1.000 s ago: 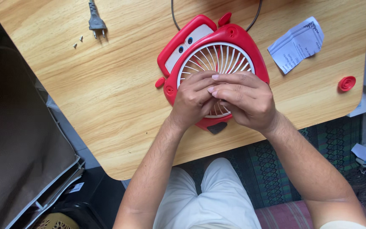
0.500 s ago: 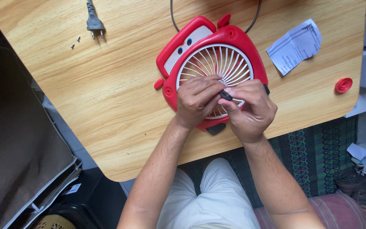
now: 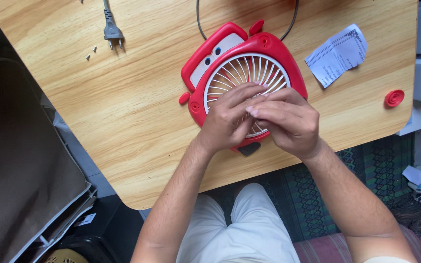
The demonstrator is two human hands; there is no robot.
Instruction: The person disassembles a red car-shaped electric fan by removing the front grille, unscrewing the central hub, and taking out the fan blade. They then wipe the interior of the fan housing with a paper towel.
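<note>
A red toy-car-shaped fan lies flat on the wooden worktop, close to its near edge and a little right of the middle, with its round white grille facing up. Both hands rest on the lower half of that grille. The left hand comes in from the near edge with its fingers curled and stretched to the right; the right hand meets it from the other side, and the fingertips of the two come together over the centre of the grille. The fingers are bunched tight, but whether they pinch anything between them cannot be told, since the backs of the hands hide it.

A dark cable runs from the fan toward the far edge. Near the far left corner lies a grey two-pin plug, with small screws just beside it. A folded printed paper lies right of the fan, and a small red round cap sits near the right edge.
</note>
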